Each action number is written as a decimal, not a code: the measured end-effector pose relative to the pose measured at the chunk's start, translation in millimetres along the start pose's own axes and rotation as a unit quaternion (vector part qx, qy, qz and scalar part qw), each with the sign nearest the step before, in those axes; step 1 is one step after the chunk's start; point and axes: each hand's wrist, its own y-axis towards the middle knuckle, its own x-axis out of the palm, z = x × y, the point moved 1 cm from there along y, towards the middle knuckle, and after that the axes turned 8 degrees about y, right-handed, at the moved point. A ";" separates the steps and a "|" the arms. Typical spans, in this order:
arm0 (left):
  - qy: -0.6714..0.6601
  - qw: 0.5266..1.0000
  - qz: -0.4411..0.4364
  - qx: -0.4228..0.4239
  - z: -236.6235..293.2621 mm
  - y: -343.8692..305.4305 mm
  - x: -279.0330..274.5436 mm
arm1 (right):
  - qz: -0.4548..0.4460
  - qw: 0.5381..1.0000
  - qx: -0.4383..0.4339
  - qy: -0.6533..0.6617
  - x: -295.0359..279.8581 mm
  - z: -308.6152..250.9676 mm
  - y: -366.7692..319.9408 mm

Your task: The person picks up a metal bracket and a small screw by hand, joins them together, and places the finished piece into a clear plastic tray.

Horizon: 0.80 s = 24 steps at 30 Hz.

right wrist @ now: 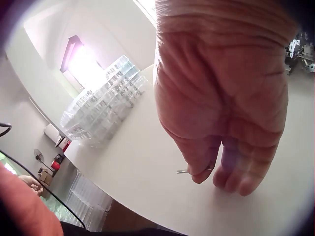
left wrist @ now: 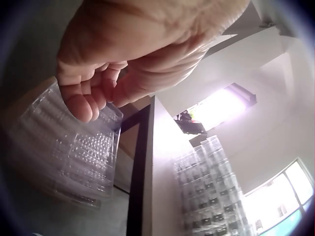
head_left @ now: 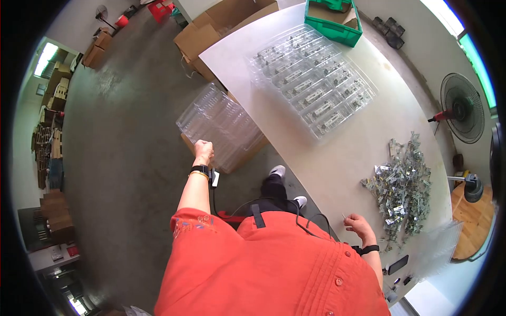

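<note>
My left hand [head_left: 203, 150] is stretched out at the near edge of a stack of clear plastic trays [head_left: 221, 121]. In the left wrist view its fingers [left wrist: 84, 105] curl in towards the thumb, overlapping the tray stack [left wrist: 93, 152], and nothing shows between them. Over the table's near side, my right hand [head_left: 359, 226] pinches a thin metal pin [right wrist: 182, 171] between thumb and forefinger. To its right lies a heap of small metal parts [head_left: 403, 184]. Compartment trays filled with metal parts [head_left: 311, 84] are stacked farther back on the table.
The white table [head_left: 348, 163] has a curved edge. A green crate [head_left: 337, 26] stands at its far end, with a cardboard box [head_left: 211, 34] beside it. On the right are a fan [head_left: 461, 108], a phone [head_left: 398, 265] and more clear trays [head_left: 440, 247]. A cable [head_left: 247, 203] crosses my front.
</note>
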 end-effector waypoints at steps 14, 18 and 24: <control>0.454 0.890 -0.037 0.027 4.8 135.1 48.2 | 0.146 0.975 0.108 0.126 55.0 -20.2 -41.9; 0.512 0.855 -0.077 -0.004 -15.0 161.5 66.0 | 0.147 0.975 0.130 0.106 81.4 -45.6 -39.1; 0.568 0.814 -0.118 0.030 -29.4 182.9 76.8 | 0.145 0.983 0.105 0.048 97.7 -74.0 -44.4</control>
